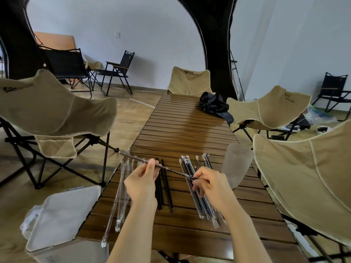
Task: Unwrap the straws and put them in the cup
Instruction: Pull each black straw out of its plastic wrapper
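Slatted wooden table [182, 130] among beige camp chairs [303, 177]; both hands hold one wrapped straw [171, 169] above it.

Left hand [142, 179] grips the straw's middle, right hand [210, 182] pinches its near end; its far end overhangs the table's left edge. Bare black straws [167, 188] lie between the hands, clear wrappers [121, 186] left of the left hand, wrapped straws [199, 202] beneath the right. A frosted cup [236, 164] stands right of the right hand at the table's edge, a chair close beyond. Lidded bin [64, 211] left of the left forearm; ahead, slats run on to a black bag [214, 105].
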`<state>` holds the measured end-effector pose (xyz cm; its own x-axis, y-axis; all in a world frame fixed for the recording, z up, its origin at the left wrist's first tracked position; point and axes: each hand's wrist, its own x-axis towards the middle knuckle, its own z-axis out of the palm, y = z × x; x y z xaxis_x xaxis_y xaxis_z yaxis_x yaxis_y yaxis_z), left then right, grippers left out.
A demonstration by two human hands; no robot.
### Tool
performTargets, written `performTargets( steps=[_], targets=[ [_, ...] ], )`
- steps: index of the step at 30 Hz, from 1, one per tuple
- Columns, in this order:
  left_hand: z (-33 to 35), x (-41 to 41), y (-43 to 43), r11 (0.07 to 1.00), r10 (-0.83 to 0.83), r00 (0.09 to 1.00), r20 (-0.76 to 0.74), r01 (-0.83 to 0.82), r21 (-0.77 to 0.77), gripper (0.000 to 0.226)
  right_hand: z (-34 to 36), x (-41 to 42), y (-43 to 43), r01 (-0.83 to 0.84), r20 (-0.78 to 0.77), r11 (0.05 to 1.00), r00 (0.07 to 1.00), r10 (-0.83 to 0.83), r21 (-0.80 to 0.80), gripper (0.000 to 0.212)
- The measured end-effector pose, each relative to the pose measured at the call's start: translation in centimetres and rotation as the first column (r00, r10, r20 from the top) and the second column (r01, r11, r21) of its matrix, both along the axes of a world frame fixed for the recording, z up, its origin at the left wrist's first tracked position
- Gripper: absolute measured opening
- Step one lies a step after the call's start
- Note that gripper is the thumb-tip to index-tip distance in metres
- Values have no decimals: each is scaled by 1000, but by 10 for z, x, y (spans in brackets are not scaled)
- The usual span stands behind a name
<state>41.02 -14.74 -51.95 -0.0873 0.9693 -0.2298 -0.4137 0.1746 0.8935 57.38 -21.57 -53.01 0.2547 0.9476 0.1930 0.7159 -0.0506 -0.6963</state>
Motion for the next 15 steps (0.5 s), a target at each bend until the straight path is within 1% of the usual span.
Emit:
performTargets(
  steps=[1,2,3,4,5,6,7,8,9,10,11,12,13,14,15],
  targets=[
    [-2,-3,3,998,40,994,-100,-35,51,4,0,1,-3,25,-1,1000,1000,-25,7,25],
    [-5,-8,7,989,95,958,-271,-59,136,16,-1,2,-6,60,6,998,998,-60,23,20],
    [-7,-13,11,969,151,878,-453,-42,242,34,0,2,-9,93,25,994,995,-95,50,16],
    [-9,-19,15,935,201,770,-605,32,352,55,1,3,-12,114,48,990,992,-118,79,14],
    [-11,-23,18,891,248,621,-744,154,427,70,2,5,-14,133,68,986,988,-140,98,13],
    [-15,-26,20,845,298,433,-851,295,446,77,2,6,-16,146,81,983,984,-156,114,13],
    [-15,-26,20,808,337,250,-908,417,415,72,3,6,-16,162,81,979,982,-172,124,13],
    [-19,-26,21,785,333,132,-934,510,352,57,4,6,-16,178,66,974,980,-189,140,13],
    [-21,-26,21,769,285,86,-955,573,282,38,4,6,-15,205,45,967,976,-214,153,14],
    [-24,-28,22,751,205,105,-973,621,225,24,4,6,-16,229,20,959,972,-235,165,15],
    [-27,-30,23,710,122,158,-980,676,197,19,3,7,-16,255,1,952,966,-259,172,16],
    [-28,-31,25,657,48,204,-978,731,185,19,3,8,-16,278,-20,944,960,-279,176,16],
    [-27,-32,26,609,-4,212,-977,776,165,19,3,10,-16,297,-38,938,955,-295,177,16],
    [-25,-34,25,571,-30,198,-980,808,146,19,2,12,-16,311,-56,935,950,-306,172,16],
    [-22,-34,26,549,-43,188,-981,825,134,19,1,13,-15,322,-71,932,947,-314,165,16]
  ],
)
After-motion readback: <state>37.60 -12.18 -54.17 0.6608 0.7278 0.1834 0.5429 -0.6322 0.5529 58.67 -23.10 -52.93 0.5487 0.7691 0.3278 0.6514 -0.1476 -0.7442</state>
